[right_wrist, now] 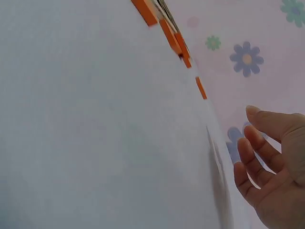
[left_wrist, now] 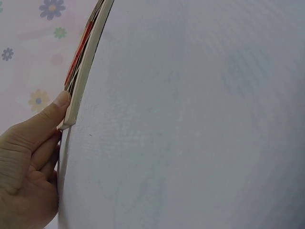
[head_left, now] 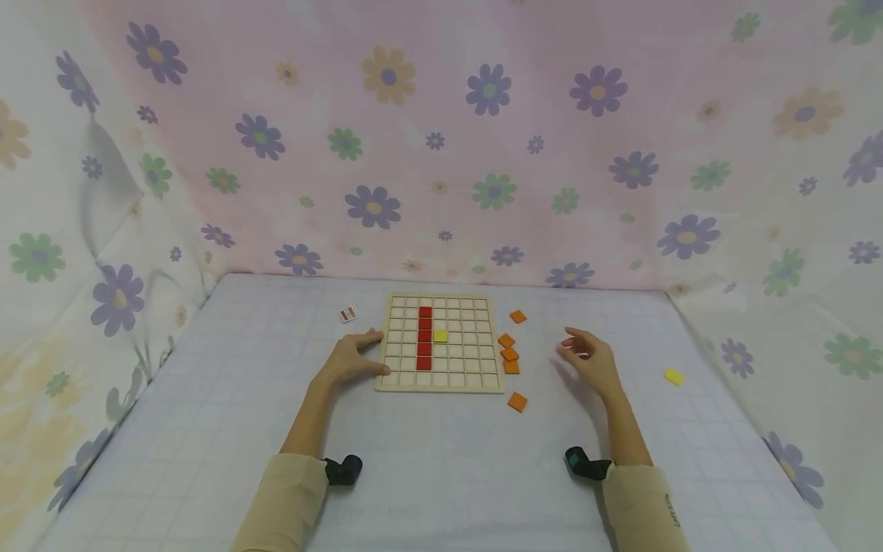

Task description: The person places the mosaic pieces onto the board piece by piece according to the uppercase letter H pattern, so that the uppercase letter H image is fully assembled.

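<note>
A square wooden grid board (head_left: 439, 389) lies on the table with several red tiles (head_left: 425, 337) in one column. A yellow tile (head_left: 441, 336) sits on the board just right of that column. My left hand (head_left: 352, 358) rests against the board's left edge, thumb near its front corner and fingers farther back. In the left wrist view, the thumb (left_wrist: 61, 99) touches the board's edge. To the right of the board, my right hand (head_left: 590, 362) is held with loosely bent fingers and nothing between them. Several orange tiles (head_left: 510, 353) lie between it and the board.
Beyond my right hand, a second yellow tile (head_left: 674, 376) lies on the table (head_left: 441, 475). A small printed card (head_left: 349, 313) is at the board's back left. Flowered cloth (head_left: 441, 161) hangs behind the table and at both sides.
</note>
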Demonstrator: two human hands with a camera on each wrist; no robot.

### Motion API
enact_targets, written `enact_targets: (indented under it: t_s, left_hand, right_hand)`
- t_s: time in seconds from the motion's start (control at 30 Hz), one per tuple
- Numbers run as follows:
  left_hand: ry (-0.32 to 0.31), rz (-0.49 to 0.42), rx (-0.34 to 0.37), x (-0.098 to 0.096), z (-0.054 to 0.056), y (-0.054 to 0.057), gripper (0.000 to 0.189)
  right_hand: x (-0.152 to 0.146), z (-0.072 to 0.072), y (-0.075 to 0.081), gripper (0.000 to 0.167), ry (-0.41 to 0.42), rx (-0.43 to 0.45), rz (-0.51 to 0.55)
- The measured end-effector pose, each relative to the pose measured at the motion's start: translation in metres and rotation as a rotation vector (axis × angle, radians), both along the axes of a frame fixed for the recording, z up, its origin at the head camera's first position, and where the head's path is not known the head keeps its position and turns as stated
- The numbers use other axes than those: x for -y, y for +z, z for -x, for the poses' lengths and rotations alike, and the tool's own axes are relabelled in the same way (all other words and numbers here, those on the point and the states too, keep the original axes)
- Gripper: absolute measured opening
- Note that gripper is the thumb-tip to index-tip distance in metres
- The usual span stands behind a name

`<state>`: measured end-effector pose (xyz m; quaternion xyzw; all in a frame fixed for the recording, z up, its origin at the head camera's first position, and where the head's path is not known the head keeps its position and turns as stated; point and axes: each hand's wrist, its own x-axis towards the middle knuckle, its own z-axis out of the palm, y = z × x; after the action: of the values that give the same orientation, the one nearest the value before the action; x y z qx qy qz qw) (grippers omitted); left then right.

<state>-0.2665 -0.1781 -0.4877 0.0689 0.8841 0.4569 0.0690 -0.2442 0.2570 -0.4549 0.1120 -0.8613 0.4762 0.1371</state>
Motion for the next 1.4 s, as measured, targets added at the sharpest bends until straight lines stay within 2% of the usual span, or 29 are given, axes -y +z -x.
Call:
enact_targets:
  t_s: [0.23,0.4,0.53,0.67,0.77,1.0,1.1,1.27,1.4]
  left_hand:
    - [-0.004,0.0,0.004,0.0,0.0,0.0,0.079]
    - [-0.003,0.002,-0.004,0.001,0.001,0.0,0.078]
    - [-0.022,0.01,-0.024,0.001,0.001,0.001,0.078]
    - [-0.025,0.004,-0.018,0.001,0.001,0.002,0.078]
    - [-0.022,0.0,-0.012,0.001,0.001,0.002,0.078]
    - [-0.022,-0.012,-0.02,0.002,0.001,0.001,0.078]
    - [-0.03,-0.026,-0.035,0.003,-0.001,0.001,0.079]
    - [-0.035,-0.027,-0.069,0.003,-0.003,0.002,0.08]
    - [-0.024,-0.019,-0.028,0.002,0.0,0.0,0.08]
  right_hand:
    - [-0.058,-0.002,-0.027,0.039,-0.152,0.001,-0.005]
    - [-0.087,-0.011,-0.029,0.039,-0.313,0.012,0.008]
    - [-0.105,-0.019,-0.027,0.041,-0.491,0.124,0.005]
    - [-0.122,-0.025,-0.03,0.045,-0.584,0.212,-0.03]
    - [-0.133,-0.028,-0.034,0.044,-0.605,0.225,-0.04]
    - [-0.146,-0.035,-0.04,0.054,-0.621,0.373,0.002]
    - [-0.15,-0.036,-0.04,0.052,-0.631,0.365,-0.05]
    - [-0.15,-0.037,-0.041,0.042,-0.609,0.27,-0.075]
    - [-0.146,-0.035,-0.04,0.05,-0.588,0.316,-0.104]
